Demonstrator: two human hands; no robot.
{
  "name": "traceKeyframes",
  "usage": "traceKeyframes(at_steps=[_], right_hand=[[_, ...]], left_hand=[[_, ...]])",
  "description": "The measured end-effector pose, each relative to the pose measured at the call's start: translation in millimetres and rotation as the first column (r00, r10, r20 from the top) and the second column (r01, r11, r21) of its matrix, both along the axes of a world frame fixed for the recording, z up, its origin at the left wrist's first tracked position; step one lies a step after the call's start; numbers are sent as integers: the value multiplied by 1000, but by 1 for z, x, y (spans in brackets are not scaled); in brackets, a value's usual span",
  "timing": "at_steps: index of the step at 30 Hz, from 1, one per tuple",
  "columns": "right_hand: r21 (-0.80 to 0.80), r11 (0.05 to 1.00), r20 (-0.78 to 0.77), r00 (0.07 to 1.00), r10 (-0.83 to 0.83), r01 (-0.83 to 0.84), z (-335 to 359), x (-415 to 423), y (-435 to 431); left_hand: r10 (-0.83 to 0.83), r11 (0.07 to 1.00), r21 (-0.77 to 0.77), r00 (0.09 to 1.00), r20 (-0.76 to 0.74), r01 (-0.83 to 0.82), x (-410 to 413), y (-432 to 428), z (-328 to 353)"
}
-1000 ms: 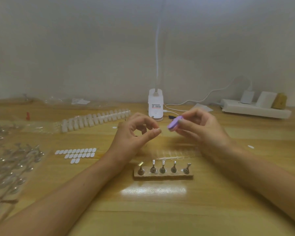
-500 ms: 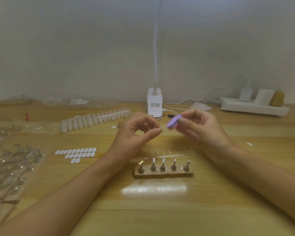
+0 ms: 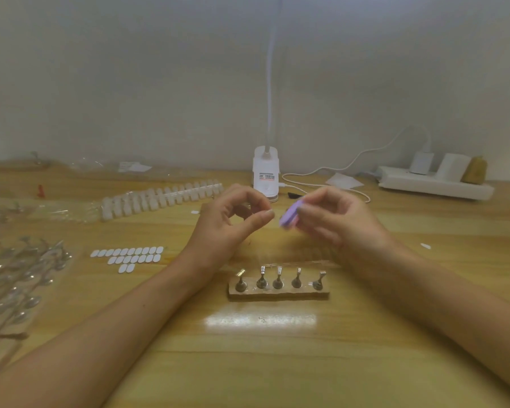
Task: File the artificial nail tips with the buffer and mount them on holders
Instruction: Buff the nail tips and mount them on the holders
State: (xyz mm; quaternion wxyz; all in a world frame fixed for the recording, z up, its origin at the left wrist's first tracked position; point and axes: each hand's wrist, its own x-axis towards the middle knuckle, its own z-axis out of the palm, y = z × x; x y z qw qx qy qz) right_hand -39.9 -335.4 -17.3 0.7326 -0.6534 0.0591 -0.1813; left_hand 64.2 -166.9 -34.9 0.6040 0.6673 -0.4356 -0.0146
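Artificial nail tips [image 3: 159, 198], translucent white plastic ones in a long strip of 2 rows, lie toward the back left of the broad pale wooden worktop [image 3: 262, 363]. They are behind the left hand and within easy reach, likely so that each can be taken off in turn. At the left edge, clear plastic bags of small metal holders [image 3: 18, 275] are cut off by the frame and too blurred to count.

Between the forearms, nearer the person than both hands, a low wooden block [image 3: 277, 293] stands 5 metal peg holders [image 3: 262, 279] upright. By my judgement it is placed there to take each tip once filed. Whether any peg already carries a tip is too small to tell.

The left hand [image 3: 227, 228] is raised above the worktop with thumb and forefinger drawn together in a pinch and the other fingers curled. What lies in that pinch I cannot tell, since a clear tip would hardly show. The right hand [image 3: 336, 222] pinches a small lilac buffer block [image 3: 289, 216] in its fingertips, with the block's end just beside the left thumb and angled as for filing. Blur smears the buffer, so contact cannot be confirmed.

White oval adhesive pads [image 3: 130, 256] lie in rows left of the left wrist.
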Motion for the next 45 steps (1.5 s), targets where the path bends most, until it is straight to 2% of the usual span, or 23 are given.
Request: traceKeyframes(at_steps=[2, 4, 6, 9, 10, 13, 14, 17, 20, 24, 27, 31, 35, 38, 39, 42, 45], right_hand=[[-67, 994, -27, 996, 87, -89, -4, 1, 3], [-25, 999, 59, 998, -30, 32, 1, 3, 2], [3, 994, 64, 991, -113, 113, 1, 1, -4], [-62, 996, -70, 995, 67, -71, -8, -2, 0], [-56, 997, -42, 998, 56, -58, -7, -1, 1], [9, 992, 101, 987, -126, 126, 3, 1, -4], [-16, 994, 86, 991, -106, 108, 3, 0, -6], [-157, 982, -68, 993, 95, -105, -7, -5, 0], [-115, 993, 24, 1000, -6, 9, 1, -1, 2], [-117, 990, -67, 995, 69, -77, 13, -1, -4], [-133, 991, -59, 998, -17, 9, 15, -1, -9], [-208, 962, -138, 979, 149, -176, 7, 1, -1], [-61, 998, -63, 998, -32, 28, 8, 3, -7], [-121, 981, -148, 980, 132, -151, 4, 2, -5], [-119, 982, -133, 982, 132, -148, 4, 3, -3], [-31, 1000, -66, 998, -5, 3, 6, 5, -6], [-92, 982, -159, 976, 149, -165, 5, 3, -5]], left_hand=[[-27, 1000, 15, 999, -31, 27, -1, 0, 0], [-38, 999, 31, 998, -54, 39, -1, 1, -1], [-26, 999, 31, 999, -47, 28, -2, 1, 0], [-27, 999, 39, 999, -38, 29, -2, 0, 0], [-34, 999, 41, 999, -38, 35, -3, -1, 0], [-29, 999, 41, 999, -42, 31, -4, 0, 0], [-26, 999, 39, 999, -38, 27, -4, 0, 1], [-28, 999, 47, 999, -19, 29, -3, 0, 1], [-24, 999, 45, 1000, -6, 25, -4, 0, 1], [-47, 997, 56, 999, 14, 46, -5, 0, 1], [-56, 996, 66, 998, -9, 56, -5, 0, 1], [-31, 998, 46, 1000, 3, 31, -4, 0, 2], [-15, 999, 51, 1000, 26, 14, -4, 0, 1], [-4, 999, 48, 998, 58, 1, -4, 0, 1], [-5, 999, 49, 998, 70, 2, -4, -1, 1], [-4, 999, 46, 997, 83, 1, -3, -1, 1], [4, 999, 42, 996, 93, -8, -3, -1, 1]])
